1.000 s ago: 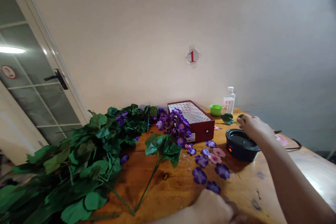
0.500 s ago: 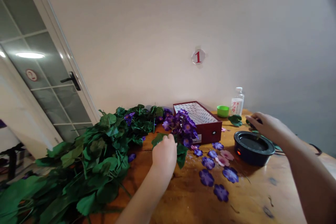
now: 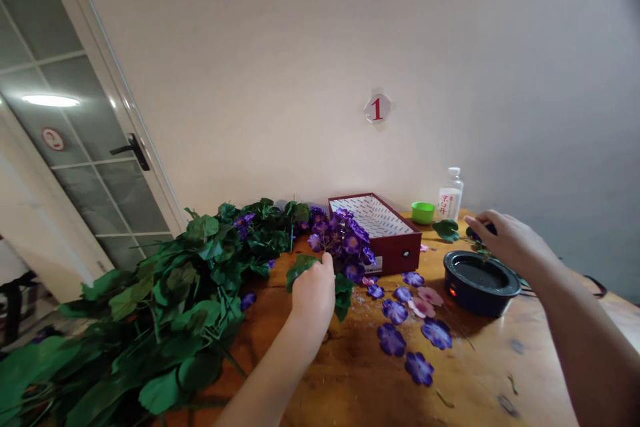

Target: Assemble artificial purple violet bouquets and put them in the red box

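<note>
Left grip [image 3: 314, 297]: narrow, curled at an artificial leaf sprig [image 3: 300, 269] at my 12 o'clock; the back of the hand hides the fingers and stem, so I cannot tell if it is holding.
Right grip [image 3: 510, 247]: narrow, over a dark leaf [image 3: 477, 232] at my 1 o'clock; the fingers cover most of it, and I cannot tell if it is pinched.
Beside the left grip: a purple artificial flower cluster [image 3: 345, 240] leans against a red box [image 3: 395, 250] with a patterned lining.
Below the right grip: a round black pot [image 3: 480, 283] with a small red light; its dark contents are hard to make out.
Surface: a wooden surface [image 3: 360, 373] with loose purple petals [image 3: 391, 339] and pink petals [image 3: 421, 301] at 12 to 1 o'clock.
Far edge: a green cap [image 3: 423, 213] and a water bottle [image 3: 451, 195] at 1 o'clock.
Left side: a heap of leafy stems [image 3: 165, 320] at 10 o'clock, cut off by the frame.
</note>
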`<move>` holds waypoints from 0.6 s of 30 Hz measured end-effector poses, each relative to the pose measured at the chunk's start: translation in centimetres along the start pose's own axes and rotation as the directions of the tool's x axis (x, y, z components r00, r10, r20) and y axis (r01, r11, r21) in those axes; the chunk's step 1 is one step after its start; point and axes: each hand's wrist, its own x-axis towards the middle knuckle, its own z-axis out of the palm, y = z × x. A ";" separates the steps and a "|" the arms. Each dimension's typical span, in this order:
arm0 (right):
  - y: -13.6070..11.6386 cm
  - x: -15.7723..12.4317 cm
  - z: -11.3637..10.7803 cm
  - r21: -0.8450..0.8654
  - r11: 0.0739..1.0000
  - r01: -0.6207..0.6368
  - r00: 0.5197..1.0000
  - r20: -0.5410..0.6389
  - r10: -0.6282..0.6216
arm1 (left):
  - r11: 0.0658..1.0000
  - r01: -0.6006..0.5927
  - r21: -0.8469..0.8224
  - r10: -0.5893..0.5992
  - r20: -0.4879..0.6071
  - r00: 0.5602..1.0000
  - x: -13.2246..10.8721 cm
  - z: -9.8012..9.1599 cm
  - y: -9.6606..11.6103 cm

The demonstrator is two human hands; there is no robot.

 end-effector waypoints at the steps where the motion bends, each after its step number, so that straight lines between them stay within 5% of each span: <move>1: -0.2 -0.1 0.0 0.021 1.000 0.020 0.999 0.031 -0.021 | 1.000 0.002 -0.002 -0.002 0.000 1.000 0.1 0.1 0.0; 4: -0.8 -0.4 0.1 0.057 0.997 0.056 0.997 0.052 -0.058 | 1.000 0.000 -0.009 0.000 0.008 1.000 0.3 0.5 -0.1; 9: -1.6 -1.0 -0.7 0.039 0.992 -0.117 0.952 -0.280 0.123 | 1.000 -0.014 -0.011 0.014 -0.028 1.000 0.4 0.8 -0.5; 12: -2.0 -1.3 -1.3 0.076 0.989 -0.128 0.912 -0.384 0.147 | 1.000 0.003 -0.005 -0.003 -0.039 0.999 0.5 0.4 -0.8; 18: -2.2 -1.2 -0.7 0.184 0.979 -0.084 0.734 -0.653 0.186 | 0.999 0.027 -0.022 -0.030 -0.129 0.991 0.8 -1.1 -2.1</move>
